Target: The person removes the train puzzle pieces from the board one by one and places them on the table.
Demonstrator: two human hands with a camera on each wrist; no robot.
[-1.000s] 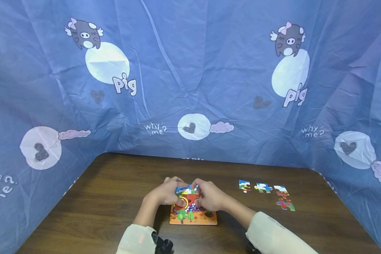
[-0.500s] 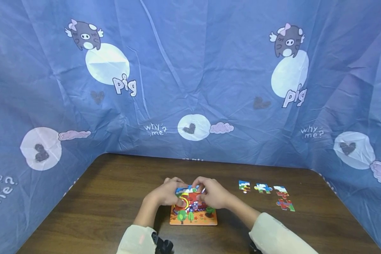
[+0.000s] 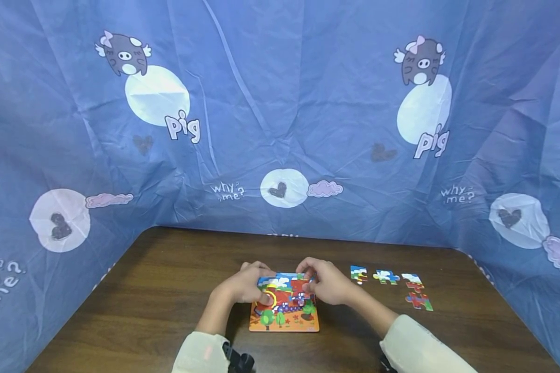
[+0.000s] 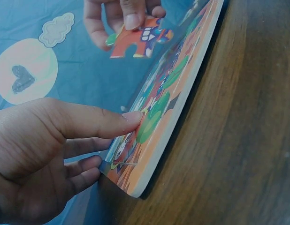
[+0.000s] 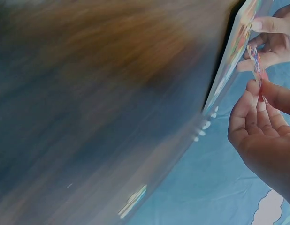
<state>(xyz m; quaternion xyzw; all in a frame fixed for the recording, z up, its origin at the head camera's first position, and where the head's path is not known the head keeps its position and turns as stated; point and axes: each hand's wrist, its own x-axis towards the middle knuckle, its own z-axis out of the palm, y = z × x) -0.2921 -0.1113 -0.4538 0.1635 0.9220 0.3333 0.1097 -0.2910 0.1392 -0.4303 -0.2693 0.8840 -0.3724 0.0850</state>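
A colourful puzzle board [image 3: 284, 326] with an orange lower strip and a train picture lies on the table. My left hand [image 3: 245, 284] grips it at the left, thumb on the picture and fingers around the far left edge. Above the board's right part, my right hand [image 3: 330, 282] pinches a red puzzle piece [image 4: 132, 43] between thumb and fingers. In the left wrist view this piece is tilted and clear of the board surface. The right wrist view shows the same jigsaw piece [image 5: 256, 65] nearly edge-on. My right fingers hide the board's upper right corner.
Several loose puzzle pieces lie to the right of the board, among them a blue-and-white piece [image 3: 386, 276] and a red piece [image 3: 419, 300]. The brown wooden table [image 3: 186, 259] ends at a blue printed cloth [image 3: 242, 129] behind and at the sides.
My right hand has moved right across the board, carrying the red puzzle piece and uncovering more of the train picture. My left hand has stayed in place.
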